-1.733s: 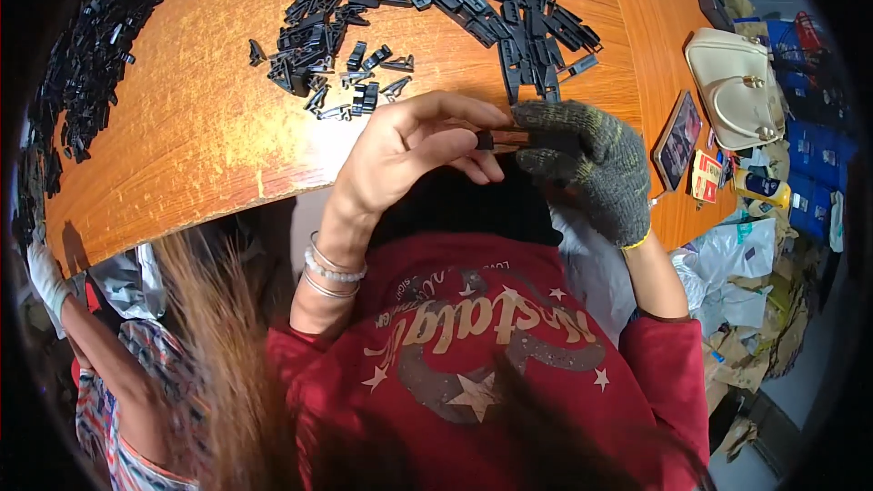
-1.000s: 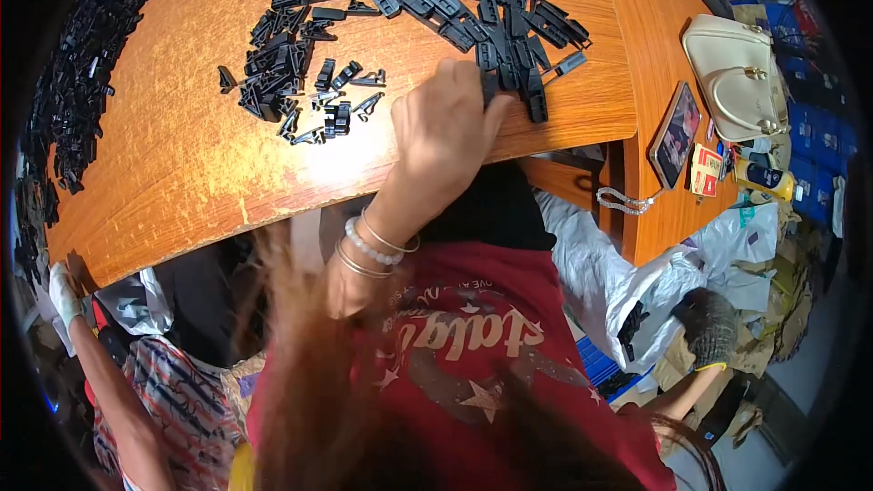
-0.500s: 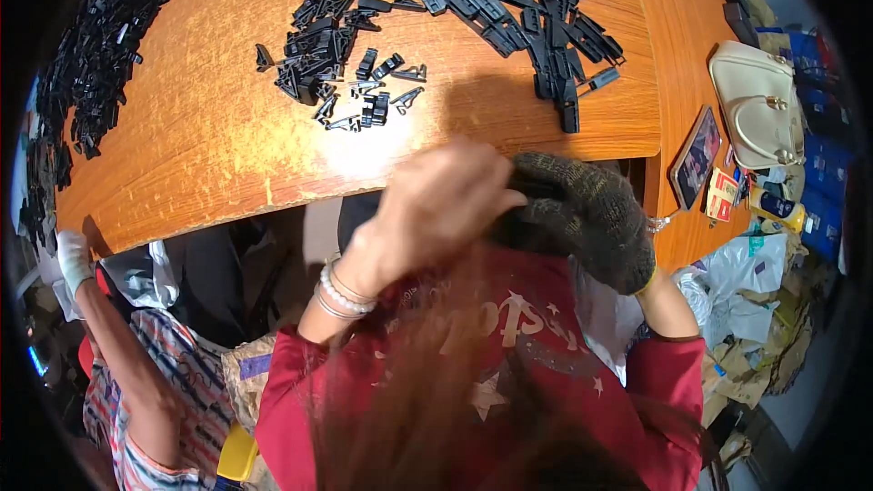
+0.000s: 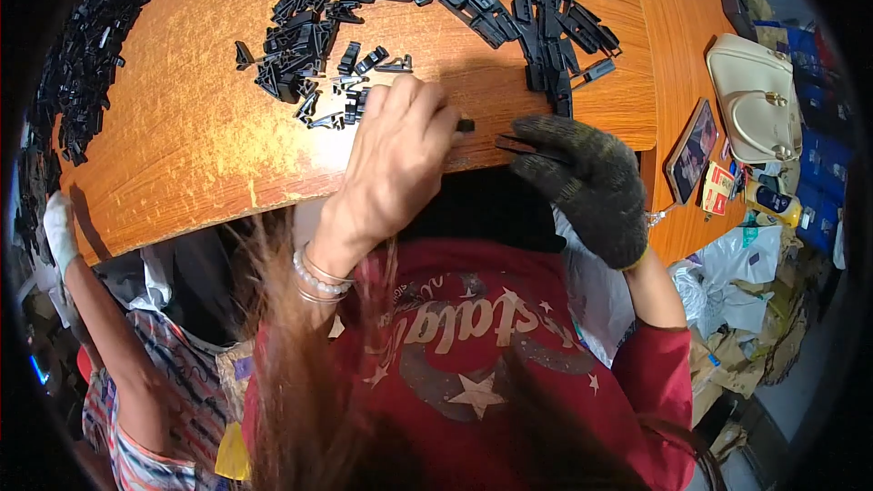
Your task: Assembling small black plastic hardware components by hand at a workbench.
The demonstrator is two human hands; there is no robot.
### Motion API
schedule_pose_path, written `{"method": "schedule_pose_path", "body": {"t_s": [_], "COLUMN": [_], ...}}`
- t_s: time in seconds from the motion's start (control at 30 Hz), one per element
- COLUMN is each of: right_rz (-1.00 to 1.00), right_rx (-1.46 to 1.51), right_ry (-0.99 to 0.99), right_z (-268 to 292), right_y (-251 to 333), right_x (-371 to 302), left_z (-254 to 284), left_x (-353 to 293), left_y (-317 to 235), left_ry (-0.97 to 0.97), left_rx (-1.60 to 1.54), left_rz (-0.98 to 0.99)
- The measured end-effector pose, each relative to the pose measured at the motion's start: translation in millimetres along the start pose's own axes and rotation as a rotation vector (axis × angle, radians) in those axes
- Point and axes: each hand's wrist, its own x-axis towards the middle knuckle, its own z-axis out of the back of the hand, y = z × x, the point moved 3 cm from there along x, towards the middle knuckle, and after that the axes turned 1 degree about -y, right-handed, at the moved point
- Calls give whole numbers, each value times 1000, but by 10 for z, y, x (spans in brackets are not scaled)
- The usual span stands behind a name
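Note:
My bare left hand [image 4: 400, 159], with bracelets on its wrist, is over the table's near edge. Its fingers are curled, and the end of a small black plastic part [image 4: 465, 125] sticks out beside the fingertips. Just beyond it lie several small black clips [image 4: 350, 82], partly covered by the hand. To the right, my right hand [image 4: 587, 186] wears a dark knitted glove. Its thumb and fingers close on a thin black two-pronged piece [image 4: 518, 143], whose points face left; the rest is hidden in the glove.
Long black plastic parts [image 4: 546, 27] are piled at the far right, smaller black clips [image 4: 300, 41] left of them. Another black heap [image 4: 91, 64] lines the table's left side, near a co-worker's gloved hand [image 4: 60, 227]. At right are a cream handbag [image 4: 750, 95] and a phone [image 4: 696, 150].
My hands, close together before, have moved apart. The left has gone forward and left to the small clips; the right stays near the table edge, its pronged piece now showing.

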Motion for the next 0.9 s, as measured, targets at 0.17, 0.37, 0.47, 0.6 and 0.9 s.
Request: {"method": "schedule_pose_path", "body": {"t_s": [0.17, 0.37, 0.47, 0.6, 0.9], "right_rz": [246, 360, 440, 805, 741], "right_rx": [-410, -513, -630, -884, -723], "right_ry": [-4, 79, 206, 214, 174], "right_z": [-62, -87, -128, -148, -203], "right_y": [99, 124, 70, 80, 495], "right_x": [173, 228, 242, 234, 466], "left_z": [-54, -70, -131, -131, -146], "left_x": [56, 42, 24, 40, 11], "left_y": [-29, -14, 7, 10, 3], "left_ry": [23, 13, 53, 14, -79], "left_rx": [-67, -79, -90, -111, -109], "left_rz": [44, 55, 55, 37, 18]}}
